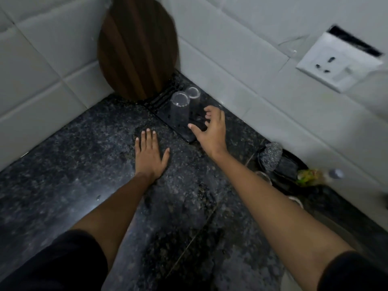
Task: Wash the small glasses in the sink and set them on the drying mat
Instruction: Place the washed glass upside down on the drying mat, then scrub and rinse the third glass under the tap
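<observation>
- From my view, two small clear glasses stand upside down on the black ribbed drying mat (168, 114) in the far corner of the speckled dark granite counter (84, 164); the nearer glass (179, 110) sits just beside the farther glass (193, 95), which lies toward 1 o'clock from it.
- Both glasses stand with their long axes upright, bases up.
- My right hand (210, 131) hovers over the mat's near right part, fingers spread wide and holding nothing that I can make out; the nearer glass lies at about 10 o'clock from it, near but apart.
- My left hand (149, 154) rests flat on the counter, fingers straight, just short of the mat's near edge; the glasses lie at about 1 o'clock from it.
- The right hand is the nearer one to both glasses and to the mat's free space.
- Behind the mat, a round dark wooden board (136, 47) leans in the tiled corner.
- At 4 o'clock from the right hand I see a blurred rim, perhaps another glass (263, 176), beside a steel scrubber (270, 156); I judge the next pick lies that way.
</observation>
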`<state>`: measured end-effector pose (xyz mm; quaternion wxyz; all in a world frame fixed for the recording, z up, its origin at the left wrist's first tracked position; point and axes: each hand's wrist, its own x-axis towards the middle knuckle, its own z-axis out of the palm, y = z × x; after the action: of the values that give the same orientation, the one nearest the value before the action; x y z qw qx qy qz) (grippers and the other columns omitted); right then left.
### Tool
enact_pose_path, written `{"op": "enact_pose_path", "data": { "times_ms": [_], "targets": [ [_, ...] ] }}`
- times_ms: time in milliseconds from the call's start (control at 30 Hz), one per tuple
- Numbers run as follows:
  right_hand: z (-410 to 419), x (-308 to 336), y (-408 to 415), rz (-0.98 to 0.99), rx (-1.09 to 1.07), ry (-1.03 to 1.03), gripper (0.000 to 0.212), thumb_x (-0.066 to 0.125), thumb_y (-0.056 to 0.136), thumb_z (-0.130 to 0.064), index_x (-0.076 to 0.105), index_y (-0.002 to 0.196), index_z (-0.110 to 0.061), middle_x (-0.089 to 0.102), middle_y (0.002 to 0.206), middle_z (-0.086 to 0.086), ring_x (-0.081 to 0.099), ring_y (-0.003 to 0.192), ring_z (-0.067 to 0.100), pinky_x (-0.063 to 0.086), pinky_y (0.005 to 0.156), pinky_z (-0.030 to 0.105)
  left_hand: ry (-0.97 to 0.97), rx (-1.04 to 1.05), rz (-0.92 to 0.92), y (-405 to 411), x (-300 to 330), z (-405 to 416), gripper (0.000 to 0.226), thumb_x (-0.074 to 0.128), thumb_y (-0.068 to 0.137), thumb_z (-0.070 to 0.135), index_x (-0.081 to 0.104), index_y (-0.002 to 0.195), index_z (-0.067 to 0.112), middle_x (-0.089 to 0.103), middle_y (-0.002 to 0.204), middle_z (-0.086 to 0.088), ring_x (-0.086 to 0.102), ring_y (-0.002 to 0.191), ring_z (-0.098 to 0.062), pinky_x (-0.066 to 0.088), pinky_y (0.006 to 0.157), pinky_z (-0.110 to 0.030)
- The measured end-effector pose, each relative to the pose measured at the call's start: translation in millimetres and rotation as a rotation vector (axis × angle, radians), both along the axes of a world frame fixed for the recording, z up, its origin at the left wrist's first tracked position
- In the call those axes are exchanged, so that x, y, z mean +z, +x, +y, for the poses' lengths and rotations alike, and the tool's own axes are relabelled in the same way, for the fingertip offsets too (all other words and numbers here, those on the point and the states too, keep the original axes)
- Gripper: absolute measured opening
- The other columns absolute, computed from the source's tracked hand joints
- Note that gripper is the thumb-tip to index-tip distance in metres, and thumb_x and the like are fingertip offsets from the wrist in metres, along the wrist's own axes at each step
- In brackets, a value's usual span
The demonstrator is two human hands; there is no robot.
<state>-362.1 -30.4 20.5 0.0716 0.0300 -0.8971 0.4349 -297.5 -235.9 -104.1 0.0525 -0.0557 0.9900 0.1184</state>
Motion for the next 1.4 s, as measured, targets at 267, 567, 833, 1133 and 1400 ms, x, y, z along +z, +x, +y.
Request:
{"op": "enact_pose_path", "data": {
  "times_ms": [267, 567, 833, 1133, 1400],
  "targets": [
    [130.3, 36.4, 97.9, 0.025, -0.006, 0.169, 0.053, 0.080, 0.091, -0.030, 0.056, 0.135, -0.014, 0.055, 0.130, 0.006, 0.056, 0.122, 0.017, 0.048, 0.104, 0.034, 0.185, -0.140, -0.008, 42.4, 27.6, 89.2, 0.074, 0.045, 0.105, 0.054, 0.038, 0.157, 0.001, 0.036, 0.165, -0.024, 0.030, 0.155, -0.040, 0.018, 0.130, -0.050],
    [250.6, 32.0, 203.7, -0.197, -0.107, 0.307, 0.095, 0.077, 0.083, -0.062, 0.040, 0.157, -0.014, 0.045, 0.154, 0.010, 0.043, 0.144, 0.028, 0.042, 0.117, 0.043, 0.164, -0.423, -0.057, 145.8, 22.4, 232.1, 0.088, 0.037, 0.100, 0.065, 0.032, 0.161, 0.002, 0.025, 0.170, -0.022, 0.019, 0.159, -0.037, 0.012, 0.131, -0.049],
    [260.5, 2.5, 224.2, -0.365, -0.106, 0.306, 0.096, 0.086, 0.083, -0.045, 0.034, 0.160, -0.020, 0.041, 0.157, 0.007, 0.050, 0.138, 0.030, 0.048, 0.109, 0.050, 0.011, -0.472, -0.008, 165.9, 4.0, 241.8, 0.090, 0.021, 0.107, 0.065, 0.008, 0.166, -0.001, 0.004, 0.174, -0.024, -0.001, 0.162, -0.037, 0.002, 0.132, -0.051],
    [256.2, -7.2, 226.5, -0.256, -0.276, 0.136, 0.076, 0.093, 0.073, -0.032, 0.053, 0.137, -0.018, 0.064, 0.128, 0.006, 0.064, 0.114, 0.024, 0.053, 0.092, 0.036, 0.035, -0.485, -0.009, 164.4, 3.6, 240.8, 0.090, 0.021, 0.107, 0.065, 0.007, 0.165, -0.002, 0.005, 0.173, -0.025, -0.001, 0.162, -0.037, 0.000, 0.132, -0.049],
    [321.7, 4.7, 293.1, -0.135, -0.497, -0.049, 0.081, 0.096, 0.065, -0.040, 0.057, 0.134, -0.022, 0.070, 0.120, -0.003, 0.067, 0.105, 0.013, 0.055, 0.090, 0.030, 0.208, -0.561, 0.078, 196.6, 27.2, 279.0, 0.066, 0.051, 0.105, 0.043, 0.046, 0.152, -0.002, 0.045, 0.158, -0.026, 0.039, 0.148, -0.042, 0.027, 0.127, -0.051]
  ]
}}
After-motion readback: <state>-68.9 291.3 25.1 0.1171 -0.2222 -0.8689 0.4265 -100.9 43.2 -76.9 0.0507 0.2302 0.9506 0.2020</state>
